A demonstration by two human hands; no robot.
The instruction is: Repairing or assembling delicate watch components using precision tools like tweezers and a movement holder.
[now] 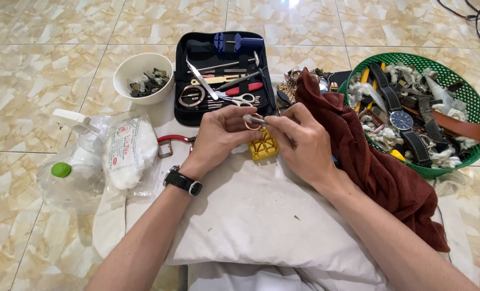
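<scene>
My left hand [218, 136] pinches a small round metal watch case [250, 122] above a yellow plastic holder block [263, 146]. My right hand [303, 144] grips a thin metal tool [259, 122] whose tip touches the watch case. A black wristwatch [183, 181] sits on my left wrist. Both hands work over a white pillow [261, 215] on the tiled floor.
An open black tool case [222, 75] with scissors, tweezers and screwdrivers lies behind my hands. Also around: a white bowl [143, 75] of metal parts, bags of cotton [127, 153], red-handled pliers [171, 141], a brown cloth [374, 161], and a green basket [474, 116] of watches and straps.
</scene>
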